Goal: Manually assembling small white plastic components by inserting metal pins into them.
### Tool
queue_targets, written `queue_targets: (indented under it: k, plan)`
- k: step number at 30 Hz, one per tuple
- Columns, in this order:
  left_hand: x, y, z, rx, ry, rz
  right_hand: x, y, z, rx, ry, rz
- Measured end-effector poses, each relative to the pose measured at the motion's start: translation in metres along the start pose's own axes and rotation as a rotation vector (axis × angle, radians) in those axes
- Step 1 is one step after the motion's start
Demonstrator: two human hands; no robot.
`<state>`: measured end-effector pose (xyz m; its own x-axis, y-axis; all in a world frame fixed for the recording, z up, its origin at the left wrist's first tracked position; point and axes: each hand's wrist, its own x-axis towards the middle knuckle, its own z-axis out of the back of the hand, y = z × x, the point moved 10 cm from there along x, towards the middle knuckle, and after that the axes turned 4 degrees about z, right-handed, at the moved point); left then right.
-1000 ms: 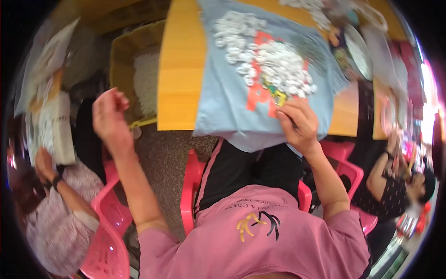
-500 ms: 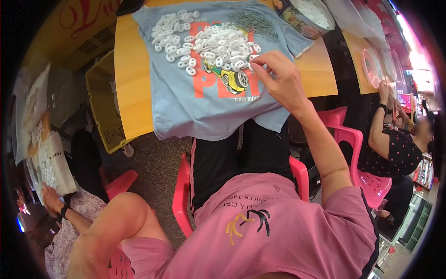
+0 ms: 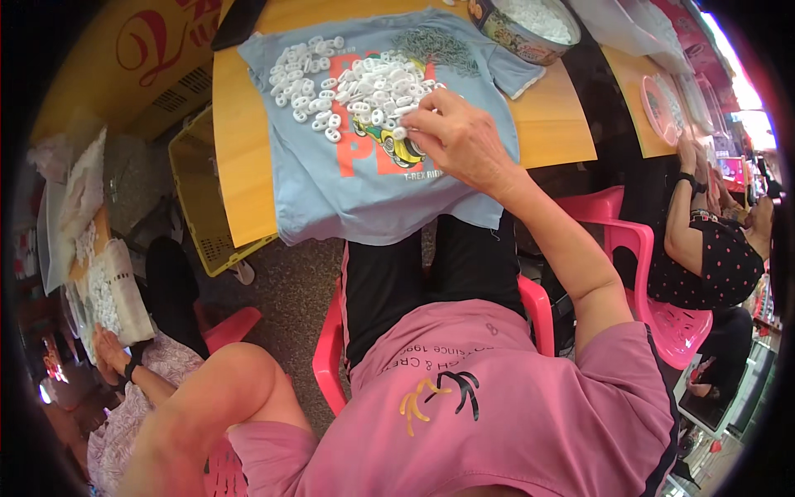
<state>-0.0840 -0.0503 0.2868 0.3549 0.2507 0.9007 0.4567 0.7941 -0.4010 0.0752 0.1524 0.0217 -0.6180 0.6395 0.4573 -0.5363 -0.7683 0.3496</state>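
white pieces [image 3: 377, 87] lie heaped on a blue shirt [image 3: 331, 203] spread over the yellow table [image 3: 240, 166]. we have our right hand [image 3: 464, 139] at the heap's near edge, fingertips close together by one small piece [image 3: 400, 132], gripped or not we cannot tell; our left hand is out of view.

Tables [image 3: 563, 132]: yellow, wood-toned tops. Chairs [image 3: 675, 341]: pink plastic, with armrests. Floor [image 3: 286, 290]: dark grey, speckled. Panel [image 3: 116, 91]: yellow, red script, upper left. Lighting [image 3: 737, 62]: bright, far right.
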Motion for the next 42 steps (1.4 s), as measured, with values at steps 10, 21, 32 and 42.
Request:
queue_targets:
  k: [10,21,32,42]
  plan:
    - [-0.138,0.189,-0.003,0.522,-0.232,0.916,-0.008,-0.013,0.023,-0.027,-0.059,0.004]
    - [-0.165,0.275,-0.011,1.187,-0.028,0.818,-0.011,-0.017,0.022,-0.049,-0.063,-0.051]
    - [-0.178,0.252,-0.004,1.167,-0.081,0.845,-0.002,-0.019,0.018,-0.051,0.002,-0.047]
    - [-0.172,0.255,-0.014,1.114,-0.145,0.847,0.013,-0.047,0.005,0.003,0.173,-0.155]
